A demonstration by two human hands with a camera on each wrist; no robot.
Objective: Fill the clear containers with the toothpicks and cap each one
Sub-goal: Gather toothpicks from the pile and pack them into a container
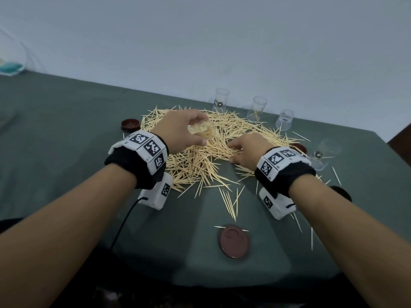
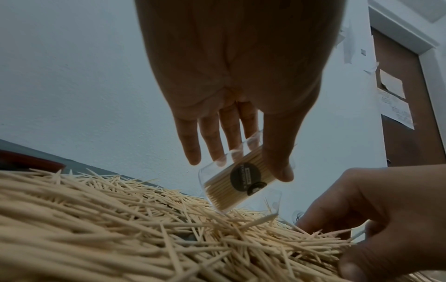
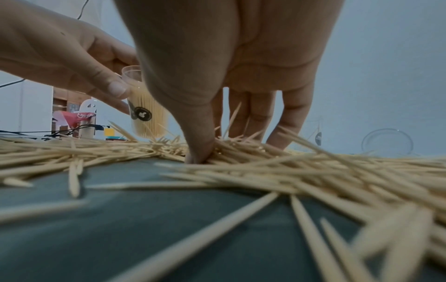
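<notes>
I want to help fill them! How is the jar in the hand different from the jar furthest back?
The held jar, in the left hand, is packed with toothpicks; the back jar looks empty. The held jar is tilted above the pile; the back jar stands upright on the table. Both are clear, uncapped and carry a dark round label.

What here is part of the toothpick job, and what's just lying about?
Part of the job: heap of pale wooden toothpicks; clear plastic container, part-filled, held by the left hand; right hand pinching into the heap; spare clear containers behind; dark red round caps.
Just lying about: black cable; glass bowl at far left; papers on the brown door.
</notes>
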